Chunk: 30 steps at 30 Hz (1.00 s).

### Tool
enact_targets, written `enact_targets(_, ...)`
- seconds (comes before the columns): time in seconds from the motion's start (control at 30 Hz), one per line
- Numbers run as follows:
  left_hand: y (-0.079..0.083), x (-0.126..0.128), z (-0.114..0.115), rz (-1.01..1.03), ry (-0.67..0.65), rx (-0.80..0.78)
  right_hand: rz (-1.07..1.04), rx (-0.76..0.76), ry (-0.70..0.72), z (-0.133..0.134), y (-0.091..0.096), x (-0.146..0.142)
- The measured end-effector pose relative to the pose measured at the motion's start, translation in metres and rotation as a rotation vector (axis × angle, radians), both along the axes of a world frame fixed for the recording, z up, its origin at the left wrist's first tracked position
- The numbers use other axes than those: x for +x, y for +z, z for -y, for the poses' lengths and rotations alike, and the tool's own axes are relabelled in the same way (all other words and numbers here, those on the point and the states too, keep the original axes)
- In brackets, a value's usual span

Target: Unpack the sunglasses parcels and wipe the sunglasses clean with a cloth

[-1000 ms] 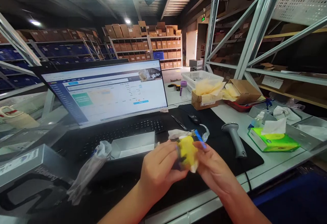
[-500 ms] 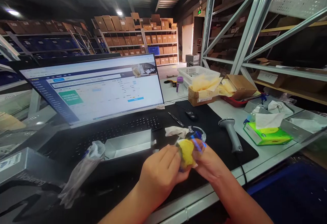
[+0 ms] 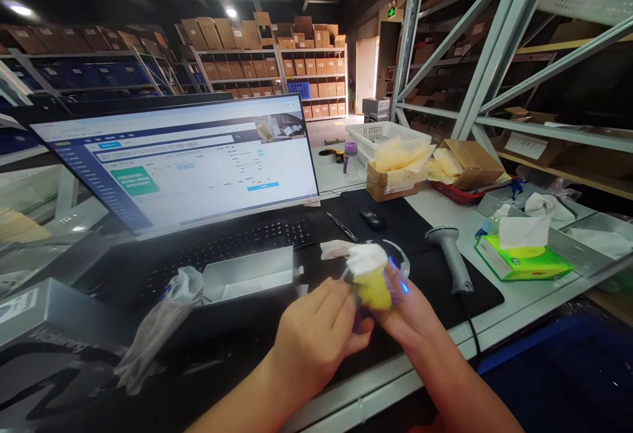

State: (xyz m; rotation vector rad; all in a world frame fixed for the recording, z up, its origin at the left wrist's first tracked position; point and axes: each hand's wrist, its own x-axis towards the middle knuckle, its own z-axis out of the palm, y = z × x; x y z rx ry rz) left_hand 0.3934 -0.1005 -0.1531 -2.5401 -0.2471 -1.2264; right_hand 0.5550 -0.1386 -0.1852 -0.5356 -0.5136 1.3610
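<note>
My left hand [image 3: 316, 321] is closed, fingers curled, at the left side of a crumpled yellow and white wad [image 3: 374, 288]. What its fingers grip is mostly hidden; only a small see-through edge shows by the fingertips. My right hand [image 3: 408, 308] is wrapped round the wad from the right, its fingers largely behind it. Blue light glints beside those fingers. Just beyond the hands, a crumpled whitish piece of tissue or cloth [image 3: 336, 249] lies on the black desk mat [image 3: 420, 275]. To their left is an open grey box [image 3: 250, 275].
A monitor [image 3: 198, 169] and keyboard [image 3: 277, 235] stand behind the box. A pen [image 3: 342, 227], mouse [image 3: 370, 219] and barcode scanner [image 3: 450, 258] lie on the mat. At right is a green tissue box [image 3: 524, 258]; a plastic-wrapped item [image 3: 158, 327] lies at left.
The white part of the wad now shows on top, above the yellow. My right hand has shifted slightly right; my left hand stays nearly in place. The view has tilted a little.
</note>
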Motion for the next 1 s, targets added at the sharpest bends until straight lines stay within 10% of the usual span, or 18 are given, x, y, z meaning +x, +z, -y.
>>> enact_targets(0.53, 0.001, 0.002, 0.005, 0.013, -0.041, -0.067, 0.341, 0.115, -0.001, 0.012, -0.01, -0.003)
enact_targets(1.0, 0.002, 0.003, -0.004, 0.015, -0.059, -0.098, 0.152, -0.049, -0.265, -0.004, -0.008, -0.021)
